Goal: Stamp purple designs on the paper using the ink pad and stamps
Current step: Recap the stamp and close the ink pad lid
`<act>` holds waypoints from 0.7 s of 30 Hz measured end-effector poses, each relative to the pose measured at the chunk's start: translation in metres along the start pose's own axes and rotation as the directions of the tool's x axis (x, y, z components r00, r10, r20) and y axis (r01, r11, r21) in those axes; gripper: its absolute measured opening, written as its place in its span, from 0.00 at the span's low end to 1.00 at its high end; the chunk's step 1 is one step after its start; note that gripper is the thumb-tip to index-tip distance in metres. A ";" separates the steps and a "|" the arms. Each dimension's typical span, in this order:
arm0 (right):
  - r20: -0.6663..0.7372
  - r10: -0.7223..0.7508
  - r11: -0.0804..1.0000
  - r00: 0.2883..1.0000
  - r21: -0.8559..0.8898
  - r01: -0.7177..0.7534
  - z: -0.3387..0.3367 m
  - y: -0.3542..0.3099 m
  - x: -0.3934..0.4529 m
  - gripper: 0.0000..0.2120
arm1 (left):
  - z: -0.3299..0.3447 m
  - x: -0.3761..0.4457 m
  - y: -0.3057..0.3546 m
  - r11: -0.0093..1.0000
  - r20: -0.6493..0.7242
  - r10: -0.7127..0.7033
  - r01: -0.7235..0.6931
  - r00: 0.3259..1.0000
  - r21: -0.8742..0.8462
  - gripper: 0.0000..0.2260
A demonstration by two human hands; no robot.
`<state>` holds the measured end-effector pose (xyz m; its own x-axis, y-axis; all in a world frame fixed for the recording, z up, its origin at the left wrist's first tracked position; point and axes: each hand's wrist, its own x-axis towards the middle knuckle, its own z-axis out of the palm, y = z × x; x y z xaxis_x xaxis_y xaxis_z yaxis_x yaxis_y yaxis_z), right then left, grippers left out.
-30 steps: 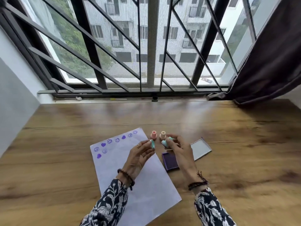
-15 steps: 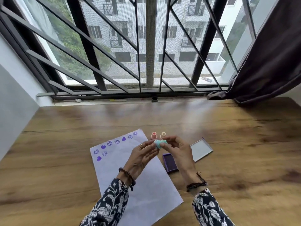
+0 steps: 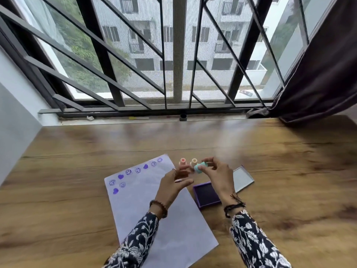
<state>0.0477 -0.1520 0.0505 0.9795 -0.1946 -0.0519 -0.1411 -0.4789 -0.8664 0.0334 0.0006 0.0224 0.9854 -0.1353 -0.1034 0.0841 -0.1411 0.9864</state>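
A white sheet of paper [image 3: 154,206] lies on the wooden table, with purple smileys and hearts stamped along its far left corner. The open purple ink pad [image 3: 207,194] sits just right of the paper, its silver lid [image 3: 243,178] lying beyond it. My right hand [image 3: 218,175] pinches a teal stamp [image 3: 199,168] above the far end of the pad. My left hand [image 3: 173,185] hovers over the paper's right edge with fingers spread and holds nothing. A pink stamp [image 3: 182,162] and a peach stamp [image 3: 193,162] stand upright behind the hands.
The wooden table [image 3: 77,161] runs to a window sill [image 3: 135,120] with dark metal bars. A dark curtain [image 3: 324,78] hangs at the right, touching the table's far right corner. A grey wall [image 3: 15,117] borders the left side.
A second ago each hand held a teal piece apart. They came together half a second ago. Now my left hand has let go and drawn back; my right hand keeps the joined teal stamp.
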 end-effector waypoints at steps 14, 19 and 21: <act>-0.045 -0.070 0.965 0.997 -0.257 0.056 0.011 0.023 0.026 0.16 | 0.008 -0.026 -0.041 0.798 0.145 0.086 -0.155 0.986 0.582 0.44; -0.173 -0.069 0.973 0.982 -0.229 0.028 -0.016 0.044 0.005 0.07 | 0.010 -0.024 -0.044 0.740 0.145 0.129 -0.193 0.981 0.645 0.35; -0.288 -0.034 0.973 0.957 -0.226 -0.033 -0.029 0.055 0.000 0.06 | 0.010 -0.024 -0.044 0.733 0.137 0.133 -0.190 0.982 0.653 0.32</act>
<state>0.0353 -0.2030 0.0176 0.9010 -0.4160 0.1227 -0.2025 -0.6535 -0.7293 0.0046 -0.0002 -0.0197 0.9583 -0.2856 0.0124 -0.2225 -0.7178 0.6597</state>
